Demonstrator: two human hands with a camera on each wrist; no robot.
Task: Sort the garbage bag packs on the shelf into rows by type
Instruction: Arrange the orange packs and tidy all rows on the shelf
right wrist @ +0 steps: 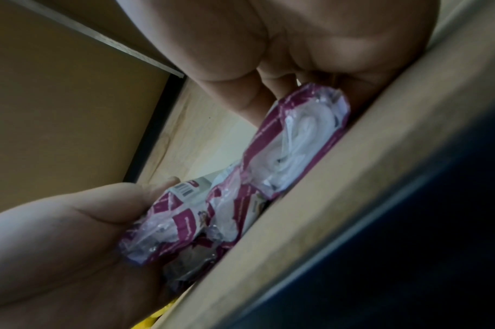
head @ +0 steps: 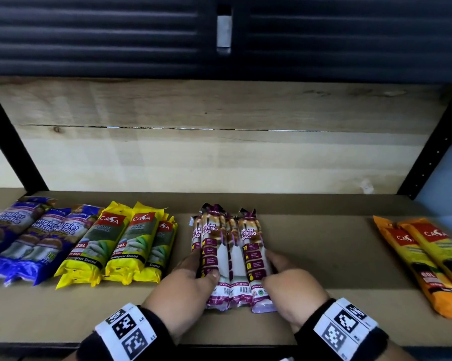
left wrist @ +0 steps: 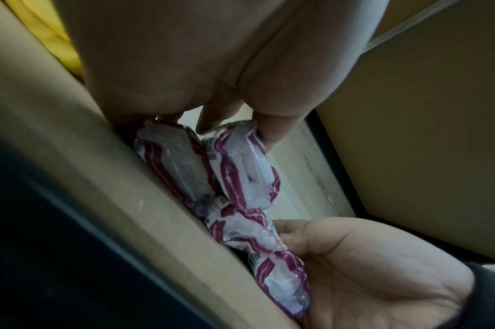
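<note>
Several purple-and-white draw string bag packs (head: 235, 256) lie side by side in the middle of the cardboard-lined shelf (head: 324, 251). My left hand (head: 201, 267) grips the bundle's left side with the thumb on top. My right hand (head: 270, 267) holds the right side the same way. In the left wrist view the packs' ends (left wrist: 240, 169) sit under my left hand's fingers (left wrist: 268, 133), with the right hand's palm (left wrist: 367, 267) against the lowest pack. In the right wrist view my right hand's fingers (right wrist: 249, 104) curl on the outer pack (right wrist: 296, 142).
Blue singlet handle packs (head: 29, 238) lie at the far left, with yellow Casa packs (head: 120, 243) beside them. Two orange Casa packs (head: 425, 259) lie at the right end. Black uprights (head: 11, 142) frame the shelf. Bare shelf lies between the purple packs and the orange ones.
</note>
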